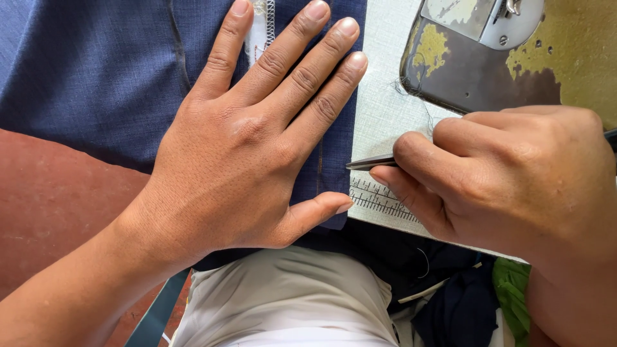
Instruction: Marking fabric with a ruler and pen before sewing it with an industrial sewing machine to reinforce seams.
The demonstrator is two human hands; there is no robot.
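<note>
Head view: left hand (257, 138) flat, fingers spread, pressing on blue cloth (96, 71) that lies across the table (385, 96). A white stitched strip (262, 26) shows between 2 fingers. Right hand (514, 177) curled tight, pinching thin dark tweezers (371, 163); tips point at the cloth's edge, just beside it. A ruler (379, 198) is under them. Worn sewing machine (514, 51) behind the right hand.

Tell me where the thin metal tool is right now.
In the head view, the thin metal tool is pinched in the right hand, right of centre, its tip pointing at the edge of the blue fabric under the left hand.
</note>
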